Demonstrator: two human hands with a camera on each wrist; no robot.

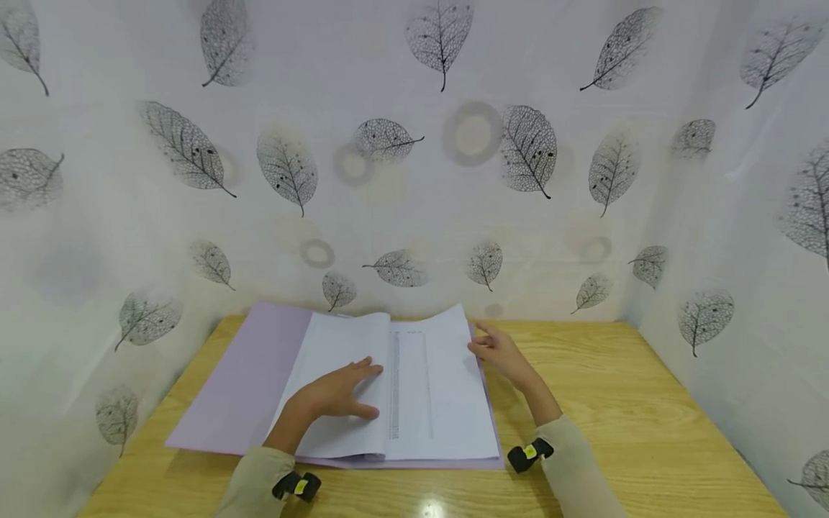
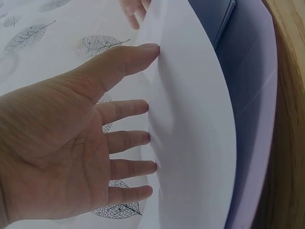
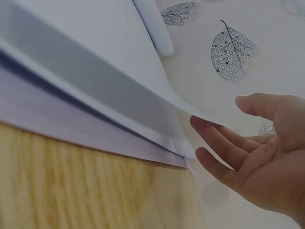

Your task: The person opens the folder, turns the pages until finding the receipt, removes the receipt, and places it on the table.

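Observation:
A lilac folder (image 1: 252, 381) lies spread on the table, with white sheets inside. Its turned sheets (image 1: 346, 334) form the left side, and a printed sheet (image 1: 456, 396) with faint columns of text faces up on the right. My left hand (image 1: 333, 392) rests on the turned sheets near the fold, fingers spread and thumb apart; in the left wrist view its fingertips meet the paper (image 2: 195, 124). At the far right corner my right hand (image 1: 508, 356) has its fingertips under the lifted edge of the top sheet (image 3: 157, 93). The right thumb (image 3: 257, 104) stands off the paper.
The wooden table (image 1: 615, 403) extends to the right of the folder and along its front. A pale curtain (image 1: 414, 216) printed with grey leaves hangs behind and on both sides. Black wrist cameras (image 1: 531, 455) are strapped over the sleeves.

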